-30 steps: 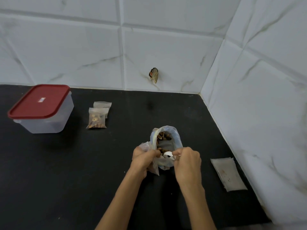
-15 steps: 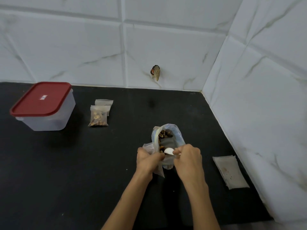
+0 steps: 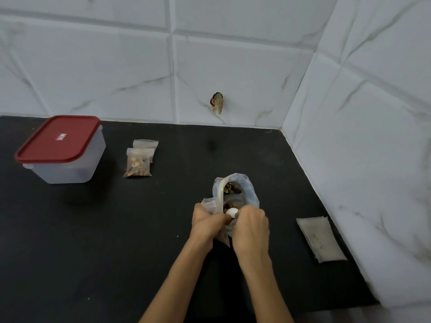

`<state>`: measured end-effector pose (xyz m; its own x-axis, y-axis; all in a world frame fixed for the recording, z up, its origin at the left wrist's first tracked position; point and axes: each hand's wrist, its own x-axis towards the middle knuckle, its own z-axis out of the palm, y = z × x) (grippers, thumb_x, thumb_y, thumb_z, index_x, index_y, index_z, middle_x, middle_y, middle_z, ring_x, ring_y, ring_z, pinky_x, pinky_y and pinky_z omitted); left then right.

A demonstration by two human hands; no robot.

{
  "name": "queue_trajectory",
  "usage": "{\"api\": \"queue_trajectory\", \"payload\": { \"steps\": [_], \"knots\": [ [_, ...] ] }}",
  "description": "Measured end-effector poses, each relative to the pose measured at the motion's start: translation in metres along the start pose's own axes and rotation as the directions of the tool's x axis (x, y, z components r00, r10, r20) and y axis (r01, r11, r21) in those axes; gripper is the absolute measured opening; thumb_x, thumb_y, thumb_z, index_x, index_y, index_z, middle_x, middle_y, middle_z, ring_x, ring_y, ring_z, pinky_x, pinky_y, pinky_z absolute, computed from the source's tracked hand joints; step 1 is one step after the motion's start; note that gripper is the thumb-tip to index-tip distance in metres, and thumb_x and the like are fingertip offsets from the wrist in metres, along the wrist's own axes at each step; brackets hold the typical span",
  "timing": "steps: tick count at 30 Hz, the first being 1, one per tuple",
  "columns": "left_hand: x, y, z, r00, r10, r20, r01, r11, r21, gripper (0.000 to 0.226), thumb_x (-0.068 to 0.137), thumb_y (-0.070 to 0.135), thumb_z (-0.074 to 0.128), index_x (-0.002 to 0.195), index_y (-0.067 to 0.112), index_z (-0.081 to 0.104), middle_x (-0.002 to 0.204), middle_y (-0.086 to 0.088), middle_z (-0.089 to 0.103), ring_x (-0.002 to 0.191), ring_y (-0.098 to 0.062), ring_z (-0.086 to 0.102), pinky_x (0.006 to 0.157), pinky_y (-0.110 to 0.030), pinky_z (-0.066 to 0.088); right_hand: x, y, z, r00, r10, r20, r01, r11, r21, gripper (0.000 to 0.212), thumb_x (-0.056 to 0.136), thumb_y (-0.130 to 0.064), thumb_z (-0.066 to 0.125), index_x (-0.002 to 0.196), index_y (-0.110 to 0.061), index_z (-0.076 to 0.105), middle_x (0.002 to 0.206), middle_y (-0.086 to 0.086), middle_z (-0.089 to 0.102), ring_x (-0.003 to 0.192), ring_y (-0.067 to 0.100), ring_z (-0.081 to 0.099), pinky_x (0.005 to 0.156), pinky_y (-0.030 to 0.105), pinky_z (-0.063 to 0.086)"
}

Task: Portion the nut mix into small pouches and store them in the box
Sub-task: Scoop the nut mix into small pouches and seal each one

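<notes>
While both hands meet at the near rim of the tall clear plastic bag of brown nut mix, the scoop-and-fill step appears to be under way. That bag stands upright on the black desk, mouth open upward, directly beyond the knuckles. Left hand is curled round a small clear empty pouch, pinching it just left of the big bag, touching its side. Right hand is closed round a small white plastic spoon, whose bowl shows between the two hands at the bag's near edge; whether it carries nuts cannot be told.

What the coming move turns on, as I judge it: the pouch mouth lies immediately left of the spoon bowl, so the right hand needs only a short tip leftward, while the left keeps the pouch mouth open and upright.

Far left, well apart from the hands, a filled small clear pouch of nuts lies flat, overlapping another small clear pouch behind it. Farther left sits the translucent rectangular plastic box with its red lid on, so storing seems some way off. To the right, near the wall, lies a flat stack of empty clear pouches
</notes>
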<state>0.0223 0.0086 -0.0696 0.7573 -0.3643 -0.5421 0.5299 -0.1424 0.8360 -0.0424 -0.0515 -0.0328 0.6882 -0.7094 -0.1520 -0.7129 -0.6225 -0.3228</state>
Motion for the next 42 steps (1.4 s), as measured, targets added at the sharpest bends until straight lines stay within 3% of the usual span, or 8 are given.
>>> {"api": "queue_trajectory", "payload": {
  "steps": [4,8,13,17,21,26,38,42],
  "knots": [
    [0.004,0.0,-0.001,1.0,0.003,0.016,-0.003,1.0,-0.009,0.077,0.043,0.012,0.069,0.117,0.006,0.052,0.103,-0.021,0.065,0.087,-0.029,0.07,0.065,-0.038,0.059,0.009,0.005,0.006,1.0,-0.012,0.001,0.012,0.998,0.066,0.021,0.096,-0.012,0.05,0.112,-0.014,0.064,0.101,0.001,0.06,0.082,0.009,0.056,0.07,0.021,0.049],
    [0.005,0.0,-0.007,1.0,-0.022,0.001,0.022,0.999,-0.036,0.057,0.059,0.006,0.078,0.107,0.008,0.048,0.104,-0.018,0.064,0.093,-0.029,0.068,0.072,-0.039,0.059,0.016,0.023,-0.012,0.998,0.026,-0.053,-0.012,0.969,0.246,0.022,0.09,-0.009,0.061,0.11,-0.016,0.068,0.111,0.003,0.065,0.088,0.009,0.061,0.072,0.017,0.05],
    [0.009,0.0,-0.01,1.0,-0.013,0.012,0.014,0.996,-0.087,0.083,0.04,0.037,0.085,0.113,0.008,0.06,0.104,-0.012,0.07,0.088,-0.023,0.072,0.069,-0.038,0.061,0.037,0.022,-0.02,0.984,0.064,-0.164,-0.015,0.958,0.286,0.023,0.089,-0.006,0.062,0.11,-0.012,0.069,0.111,0.006,0.066,0.097,0.017,0.064,0.078,0.025,0.055],
    [0.011,0.0,-0.011,0.999,-0.038,-0.008,0.037,0.996,-0.077,0.077,0.047,0.025,0.081,0.117,0.005,0.056,0.105,-0.014,0.068,0.088,-0.026,0.07,0.063,-0.036,0.06,0.047,0.019,-0.003,0.993,0.063,-0.101,-0.034,0.963,0.266,0.021,0.09,-0.009,0.06,0.108,-0.013,0.069,0.11,0.003,0.066,0.097,0.015,0.063,0.076,0.021,0.052],
    [0.007,0.004,-0.012,1.0,-0.03,0.005,0.031,0.995,-0.092,0.018,0.075,-0.001,0.068,0.091,0.006,0.063,0.085,-0.011,0.068,0.08,-0.023,0.068,0.074,-0.04,0.058,0.055,0.017,0.003,0.999,0.044,-0.02,-0.034,0.938,0.346,0.019,0.091,-0.008,0.056,0.094,-0.011,0.075,0.099,0.003,0.069,0.089,0.016,0.064,0.07,0.02,0.047],
    [0.002,0.005,-0.015,0.994,0.065,0.083,-0.058,0.994,-0.094,0.025,0.074,-0.006,0.062,0.095,0.007,0.066,0.091,-0.014,0.071,0.086,-0.026,0.07,0.077,-0.042,0.056,0.066,0.024,0.009,0.978,0.186,0.089,-0.207,0.884,0.419,0.011,0.086,-0.014,0.057,0.086,-0.006,0.065,0.088,0.009,0.065,0.079,0.021,0.063,0.061,0.03,0.051],
    [0.004,0.004,-0.009,0.994,0.098,0.055,-0.103,0.989,0.109,0.056,0.059,0.013,0.084,0.108,0.011,0.056,0.103,-0.011,0.069,0.09,-0.02,0.069,0.069,-0.031,0.058,0.058,0.046,0.008,0.883,0.304,0.358,-0.453,0.35,0.82,0.016,0.085,0.004,0.058,0.082,-0.004,0.072,0.074,0.012,0.068,0.061,0.014,0.057,0.058,0.023,0.048],
    [0.001,0.011,-0.011,0.987,0.158,-0.007,-0.152,0.962,0.228,0.054,0.063,0.021,0.088,0.099,0.02,0.048,0.106,-0.003,0.061,0.093,-0.015,0.063,0.068,-0.026,0.053,0.056,0.042,0.005,0.894,0.278,0.351,-0.433,0.339,0.835,0.016,0.085,0.004,0.058,0.081,-0.004,0.072,0.075,0.012,0.067,0.061,0.013,0.057,0.055,0.022,0.047]
  ]
}}
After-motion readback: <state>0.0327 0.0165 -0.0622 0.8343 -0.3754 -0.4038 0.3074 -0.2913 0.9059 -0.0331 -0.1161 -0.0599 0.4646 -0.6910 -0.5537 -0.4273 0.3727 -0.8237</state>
